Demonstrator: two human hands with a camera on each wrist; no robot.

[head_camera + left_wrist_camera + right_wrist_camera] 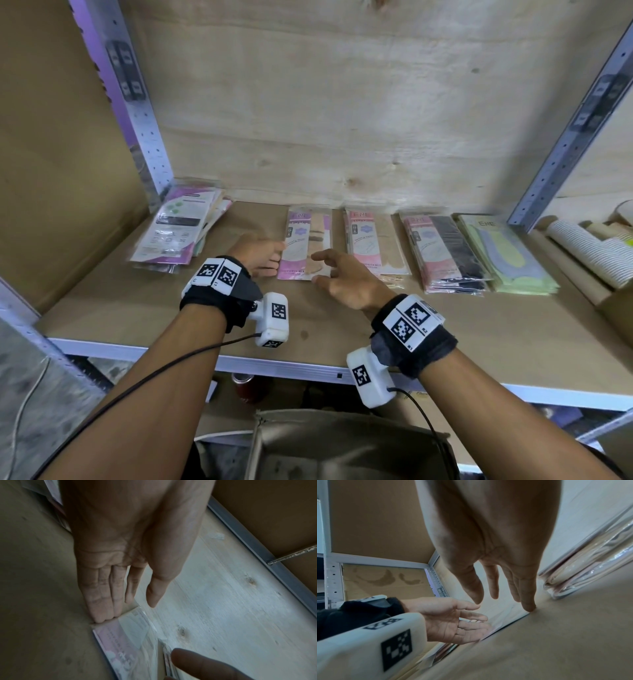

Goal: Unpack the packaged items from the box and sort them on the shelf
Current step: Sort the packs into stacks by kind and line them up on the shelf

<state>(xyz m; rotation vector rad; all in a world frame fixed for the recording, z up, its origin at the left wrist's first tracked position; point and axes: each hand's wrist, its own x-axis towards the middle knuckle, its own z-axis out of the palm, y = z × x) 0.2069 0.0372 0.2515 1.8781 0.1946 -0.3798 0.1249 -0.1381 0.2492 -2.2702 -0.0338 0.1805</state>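
A flat pink and beige package [306,245] lies on the brown shelf board [342,322], between my two hands. My left hand [260,257] is open, its straight fingers [102,609] pressed against the package's left edge [120,632]. My right hand [337,274] is open too, fingers spread over the package's near right corner, with a fingertip [529,607] down at the package's edge on the shelf. The brown cardboard box [346,445] stands open below the shelf, in front of me.
On the shelf lie a leaning pile of purple-and-white packages [174,229] at the left, then a pink-beige stack [373,243], a pink-black stack [445,253] and a green stack [507,253] to the right. Paper cups [589,250] fill a box at far right. Metal uprights [565,137] flank the bay.
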